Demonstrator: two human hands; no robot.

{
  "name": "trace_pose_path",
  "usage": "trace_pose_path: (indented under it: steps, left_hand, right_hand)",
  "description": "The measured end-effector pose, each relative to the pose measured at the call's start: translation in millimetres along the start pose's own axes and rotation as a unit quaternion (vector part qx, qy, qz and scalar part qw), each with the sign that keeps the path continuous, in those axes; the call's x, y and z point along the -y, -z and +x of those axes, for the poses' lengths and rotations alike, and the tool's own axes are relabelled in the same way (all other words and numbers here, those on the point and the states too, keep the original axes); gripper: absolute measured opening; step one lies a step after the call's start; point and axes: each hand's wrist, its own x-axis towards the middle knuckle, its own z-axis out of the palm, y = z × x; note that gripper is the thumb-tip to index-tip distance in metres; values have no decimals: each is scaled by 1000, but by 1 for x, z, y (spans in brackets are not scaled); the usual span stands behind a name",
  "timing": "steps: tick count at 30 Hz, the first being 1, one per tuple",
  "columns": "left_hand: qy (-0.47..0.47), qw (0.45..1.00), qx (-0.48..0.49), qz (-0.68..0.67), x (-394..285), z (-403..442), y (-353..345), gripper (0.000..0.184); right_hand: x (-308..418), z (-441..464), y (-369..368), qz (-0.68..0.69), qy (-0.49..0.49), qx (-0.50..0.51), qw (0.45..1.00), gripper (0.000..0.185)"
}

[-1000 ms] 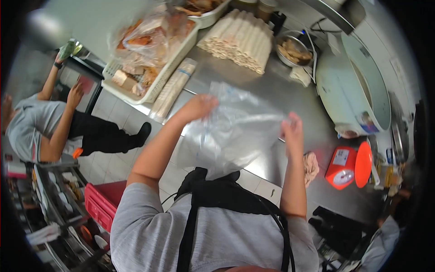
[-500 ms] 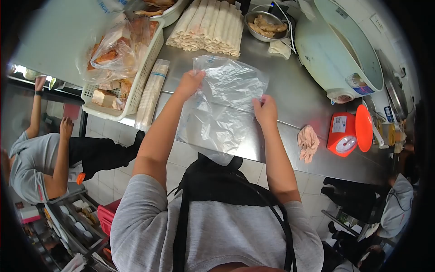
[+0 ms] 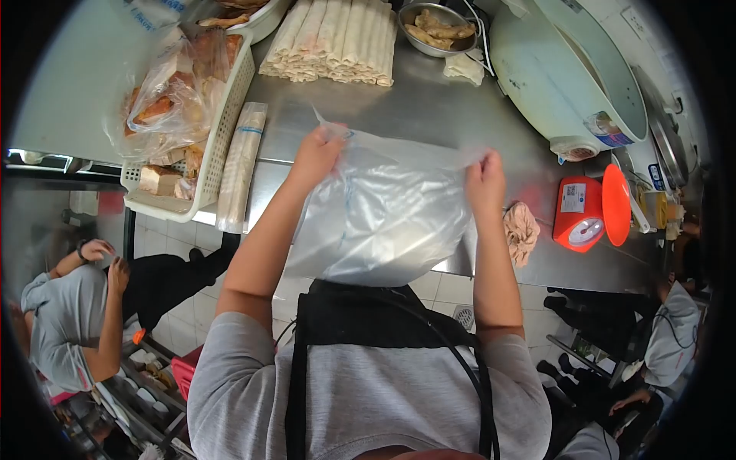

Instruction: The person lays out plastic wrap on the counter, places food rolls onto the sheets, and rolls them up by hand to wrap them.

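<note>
A clear plastic bag (image 3: 387,218) is stretched between my two hands over the front edge of the steel table (image 3: 337,103). My left hand (image 3: 318,157) pinches its upper left corner. At the upper right corner, my right hand (image 3: 484,180) is closed on the plastic. The bag's lower part hangs past the table edge, close to my black apron (image 3: 383,314). Beyond the bag lies a stack of pale rolled sheets (image 3: 330,42). A clear packet of pale rolls (image 3: 242,169) lies left of my left hand. A crumpled pinkish cloth (image 3: 521,234) is beside my right forearm.
A white basket (image 3: 218,157) with bagged brown and pale food blocks stands at the left. A red scale (image 3: 579,215) and a large pale green drum-shaped vessel (image 3: 537,84) are at the right. A metal bowl (image 3: 437,31) sits at the back. Other people (image 3: 73,307) are on both sides.
The bag has gone from crumpled to spread wide and puffed out. My right hand has moved right, away from my left. The view has shifted slightly, and the person at the left has lowered a raised arm.
</note>
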Motion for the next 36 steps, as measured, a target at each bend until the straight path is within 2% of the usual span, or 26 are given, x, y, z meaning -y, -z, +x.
trace_pose_path:
  steps: [4,7,10,12,15,16,18,21,22,24,27,28,30,34,36]
  left_hand:
    - [-111,978,-93,149,25,33,-16,31]
    - [-162,964,-121,171,35,40,-18,36]
    - [-103,952,-140,253,27,46,-19,43]
    - [-85,958,-137,236,9,38,-18,46]
    - [-104,948,-166,249,6,37,-15,61]
    - [-118,941,-181,261,7,38,-14,66]
    - [-90,951,-154,253,7,40,-12,65]
    - [-102,956,-174,213,9,37,-13,60]
    - [-113,956,-188,196,13,37,-15,58]
    - [-112,950,-163,243,36,51,-11,58]
    - [-98,935,-124,319,32,49,-8,51]
    - [-91,928,-111,344,28,47,-9,48]
    - [-137,907,-164,362,34,50,-12,42]
    - [-200,900,-235,309,39,48,-13,34]
    - [-205,929,-184,246,35,23,-2,32]
  right_hand:
    - [-29,26,-38,-27,-36,7,999,27]
    - [-35,34,-44,-58,-35,31,997,31]
    - [-36,36,-45,-94,-55,70,992,35]
    - [-40,36,-44,-93,-67,84,990,42]
    - [-32,25,-39,-91,-106,-5,990,55]
    - [-28,23,-35,-93,-116,7,989,57]
    - [-21,20,-27,-97,-135,31,986,62]
    - [-24,19,-25,-105,66,8,992,50]
    - [-34,22,-28,-91,109,22,990,47]
    - [-60,35,-36,-62,193,52,978,41]
    - [-60,57,-43,-69,53,137,987,37]
    - [-58,62,-47,-106,38,122,986,40]
    - [-51,67,-56,-182,8,95,979,47]
    - [-36,63,-51,-85,17,42,995,65]
    - [-24,51,-32,-21,60,25,998,75]
